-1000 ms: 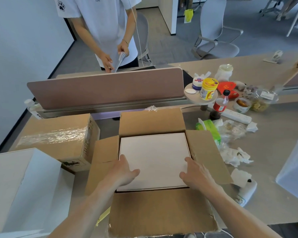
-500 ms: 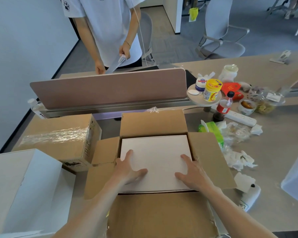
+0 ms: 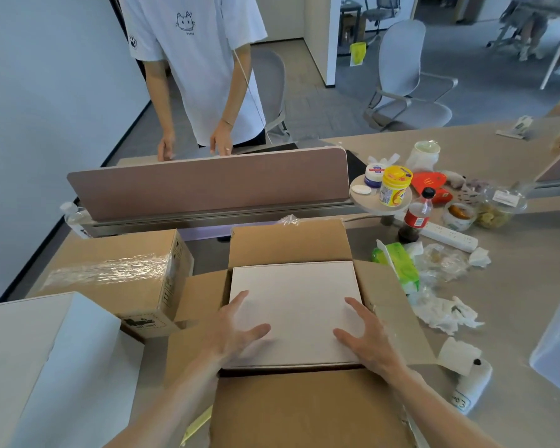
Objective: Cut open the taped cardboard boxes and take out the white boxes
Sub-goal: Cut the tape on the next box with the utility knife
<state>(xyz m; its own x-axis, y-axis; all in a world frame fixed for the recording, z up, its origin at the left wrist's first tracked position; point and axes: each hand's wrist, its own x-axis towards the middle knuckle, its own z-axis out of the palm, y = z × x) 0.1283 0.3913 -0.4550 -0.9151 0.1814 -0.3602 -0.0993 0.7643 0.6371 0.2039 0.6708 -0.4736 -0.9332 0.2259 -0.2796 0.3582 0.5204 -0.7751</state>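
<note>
Left hand [image 3: 236, 329], right hand [image 3: 367, 339] advanced, white box [image 3: 295, 295]

Only the wearer's two arms are in view. The left forearm [image 3: 175, 405] comes in from 7 o'clock of the frame and the right forearm [image 3: 434, 405] from 5 o'clock. Both are bare from the frame edge up to the wrist, slim and smooth, narrowing toward the wrists. The left hand [image 3: 236, 331] and right hand [image 3: 366, 337] are bare too, with long, slender fingers and a clearly outlined thumb on each. The left fingers are slightly blurred. The nails are too soft to make out on either hand.
</note>
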